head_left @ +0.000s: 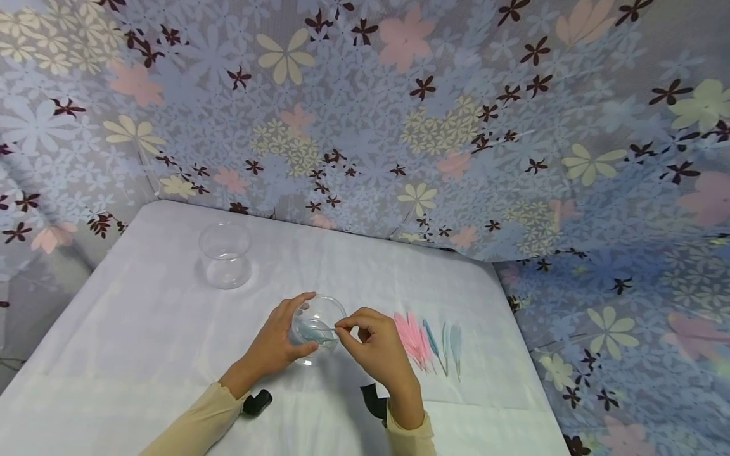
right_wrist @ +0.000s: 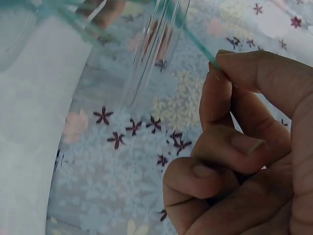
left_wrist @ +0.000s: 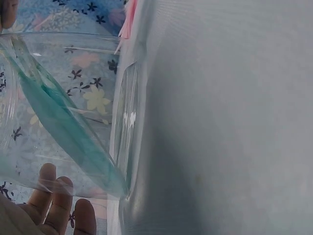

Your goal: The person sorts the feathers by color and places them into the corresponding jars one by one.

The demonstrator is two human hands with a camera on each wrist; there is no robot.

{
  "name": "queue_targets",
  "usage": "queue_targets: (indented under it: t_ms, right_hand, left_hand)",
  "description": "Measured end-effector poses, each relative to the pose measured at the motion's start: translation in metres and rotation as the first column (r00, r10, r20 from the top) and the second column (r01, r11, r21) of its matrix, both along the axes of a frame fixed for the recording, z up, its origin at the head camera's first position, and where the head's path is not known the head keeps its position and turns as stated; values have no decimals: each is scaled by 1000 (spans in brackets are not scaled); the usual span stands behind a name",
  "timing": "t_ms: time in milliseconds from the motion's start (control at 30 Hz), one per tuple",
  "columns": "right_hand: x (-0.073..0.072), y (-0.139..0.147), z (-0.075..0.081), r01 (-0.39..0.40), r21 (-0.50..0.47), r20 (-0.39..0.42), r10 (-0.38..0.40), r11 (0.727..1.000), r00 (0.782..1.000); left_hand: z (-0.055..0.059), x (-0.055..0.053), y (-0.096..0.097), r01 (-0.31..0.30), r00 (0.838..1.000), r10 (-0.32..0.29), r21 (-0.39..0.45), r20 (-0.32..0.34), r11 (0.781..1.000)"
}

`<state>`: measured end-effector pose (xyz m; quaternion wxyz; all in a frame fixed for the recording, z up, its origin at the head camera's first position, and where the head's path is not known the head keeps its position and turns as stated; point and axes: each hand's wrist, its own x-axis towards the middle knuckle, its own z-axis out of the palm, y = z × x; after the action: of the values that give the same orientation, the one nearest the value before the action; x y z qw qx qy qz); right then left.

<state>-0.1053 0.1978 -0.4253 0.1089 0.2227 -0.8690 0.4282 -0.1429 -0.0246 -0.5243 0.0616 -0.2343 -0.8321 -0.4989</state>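
I'm in a curtained-off space: flowered cloth (head_left: 353, 142) hangs from ten to three o'clock around my white-covered table (head_left: 142, 329).

My left sleeve (head_left: 196, 421) is pale yellow-beige, plain and softly creased, its edge reaching my wrist. My right sleeve (head_left: 410, 438) matches. By each sleeve juts a black fitting: the left fitting (head_left: 258, 403) stubby and rounded, the right fitting (head_left: 373, 401) bent like an elbow. My fingernails (right_wrist: 246, 143) look plain.

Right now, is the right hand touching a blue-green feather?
Touching. The right wrist view shows the right hand pinching a blue-green feather by its thin shaft.
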Motion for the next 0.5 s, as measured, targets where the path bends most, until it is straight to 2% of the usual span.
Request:
queue_targets:
  t_ms: [300, 500]
  right_hand:
    - [-4, -17, -1, -35, 8, -7, 36, 999, 999]
    - [-6, -23, -7, -18, 105, 1, 17, 994, 1000]
  left_hand:
    - [0, 0, 0, 8, 1000, -8, 4, 11, 1000]
    - [0, -1, 0, 11, 1000, -11, 3, -8, 1000]
